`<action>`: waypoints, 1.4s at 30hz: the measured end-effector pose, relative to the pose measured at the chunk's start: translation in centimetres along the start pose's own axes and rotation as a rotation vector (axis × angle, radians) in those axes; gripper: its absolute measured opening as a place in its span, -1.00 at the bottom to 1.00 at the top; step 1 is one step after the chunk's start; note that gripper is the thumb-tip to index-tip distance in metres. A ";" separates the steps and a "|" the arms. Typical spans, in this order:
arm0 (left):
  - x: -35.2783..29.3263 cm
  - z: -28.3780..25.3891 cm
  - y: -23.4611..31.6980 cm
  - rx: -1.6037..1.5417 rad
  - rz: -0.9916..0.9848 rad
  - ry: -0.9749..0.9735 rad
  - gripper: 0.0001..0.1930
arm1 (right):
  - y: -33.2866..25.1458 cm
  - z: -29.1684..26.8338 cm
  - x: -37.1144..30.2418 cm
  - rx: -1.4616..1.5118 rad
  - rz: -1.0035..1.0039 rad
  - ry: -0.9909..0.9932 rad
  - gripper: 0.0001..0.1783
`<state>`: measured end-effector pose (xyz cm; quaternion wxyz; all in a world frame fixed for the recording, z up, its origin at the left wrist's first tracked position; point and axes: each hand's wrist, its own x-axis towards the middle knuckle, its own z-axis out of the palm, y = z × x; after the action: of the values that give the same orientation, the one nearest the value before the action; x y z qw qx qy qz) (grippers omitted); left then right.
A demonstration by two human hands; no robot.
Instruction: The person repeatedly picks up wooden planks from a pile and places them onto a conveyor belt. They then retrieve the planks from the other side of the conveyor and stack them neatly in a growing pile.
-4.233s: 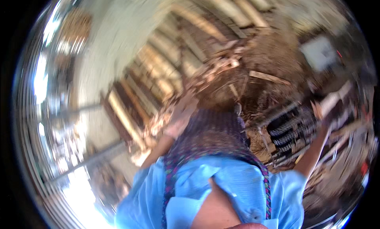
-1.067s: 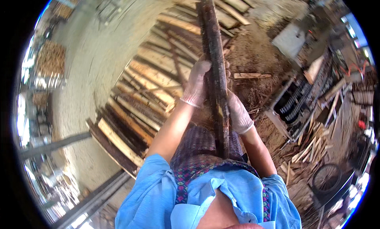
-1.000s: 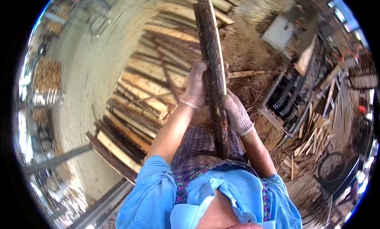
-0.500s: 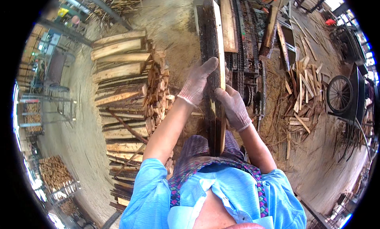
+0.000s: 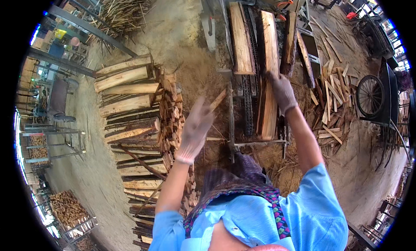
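A long wooden slab with a pale sawn face and dark bark edge lies lengthwise on the chain conveyor. My gloved right hand grips its right edge near the middle. To the left, apart from the conveyor, my gloved left hand holds nothing, its fingers stretched out and slightly blurred. A second pale slab rests on the conveyor's left side. Farther right lies a narrower, bark-edged piece.
On my left stands a tall stack of split wood. Wood offcuts lie heaped on the right, beside a cart with a spoked wheel. The conveyor's metal end bar is close in front of my legs.
The slab that both hands held in front of me is now down on the conveyor. My left hand has let go and swung left; my right hand has moved right with the slab.
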<state>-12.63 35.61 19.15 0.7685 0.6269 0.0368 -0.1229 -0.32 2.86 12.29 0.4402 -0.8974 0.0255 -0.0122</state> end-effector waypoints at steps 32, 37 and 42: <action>-52.2 -10.1 -16.9 0.575 -0.904 1.944 -0.13 | -8.4 10.8 -7.6 0.028 -0.814 -0.036 -0.37; -65.4 -16.2 -19.7 0.751 -1.276 1.960 0.19 | -14.0 22.1 -22.7 0.163 -0.394 -0.528 -0.43; -75.5 -20.9 -25.1 0.137 -1.156 1.627 0.35 | -15.3 28.4 -31.4 0.046 -0.455 -0.838 -0.36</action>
<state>-89.49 62.06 6.67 0.2940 0.4490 0.8437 -0.0131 -29.90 36.43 7.03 0.4183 -0.7979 -0.3516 0.2544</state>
